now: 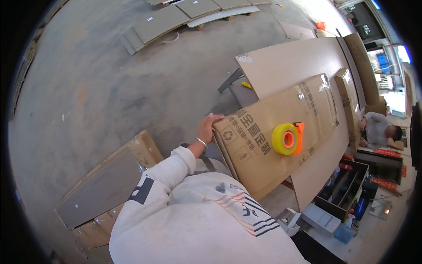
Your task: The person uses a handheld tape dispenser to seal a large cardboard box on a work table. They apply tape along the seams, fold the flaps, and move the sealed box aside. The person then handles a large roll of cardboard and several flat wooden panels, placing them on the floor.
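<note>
1. Head view: the left hand (208,128) is laid at the near left corner of a long brown carton (285,110), its fingers bent over the edge; whether the carton is firmly gripped cannot be told.
2. The right hand is kept out of sight, so its state cannot be told.
3. The carton is supported on a wide beige board (299,61), set slantwise in front of the body; its upper face is marked with dark print, and clear tape is seen toward its far end.
4. A yellow tape roll (278,140), fitted with an orange dispenser (300,136), is rested on top of the carton, well apart from the left hand.
5. A narrower carton (348,105) is placed beyond, near a co-worker (377,128) in a pale top.
6. At lower right, a dark compartmented box (336,211) is filled with assorted items.
7. Flat panels (162,24) are laid out on the floor (88,75) at the top.
</note>
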The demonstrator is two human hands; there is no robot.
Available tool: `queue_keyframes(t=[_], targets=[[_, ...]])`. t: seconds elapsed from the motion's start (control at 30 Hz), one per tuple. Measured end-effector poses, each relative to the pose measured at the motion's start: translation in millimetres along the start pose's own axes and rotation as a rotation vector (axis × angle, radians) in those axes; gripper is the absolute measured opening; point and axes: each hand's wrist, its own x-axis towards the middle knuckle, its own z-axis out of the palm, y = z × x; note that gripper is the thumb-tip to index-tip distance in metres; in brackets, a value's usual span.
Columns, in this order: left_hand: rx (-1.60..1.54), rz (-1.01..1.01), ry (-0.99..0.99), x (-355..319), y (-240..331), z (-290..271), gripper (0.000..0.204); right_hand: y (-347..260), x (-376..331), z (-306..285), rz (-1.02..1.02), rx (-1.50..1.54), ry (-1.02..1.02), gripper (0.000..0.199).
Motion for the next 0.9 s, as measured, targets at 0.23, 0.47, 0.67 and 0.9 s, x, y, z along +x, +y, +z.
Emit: queue_keyframes(t=[0.23, 0.47, 0.67, 0.9], targets=[[0.100, -0.040, 0.171, 3, 3, 16, 0.064, -114, 5, -147, -0.703, -0.809, 0.814, 0.010], [0.059, -0.124, 0.200, 11, 6, 27, 0.066, -296, 79, -63, -0.865, -1.167, 0.930, 0.063], [-0.643, -0.472, 0.360, 3, -14, 2, 0.057, -259, 67, 18, -1.393, -1.562, 0.984, 0.073], [-0.178, -0.562, 0.194, -50, -17, -20, 0.018, -165, 5, 99, -1.354, -2.342, 0.465, 0.078]])
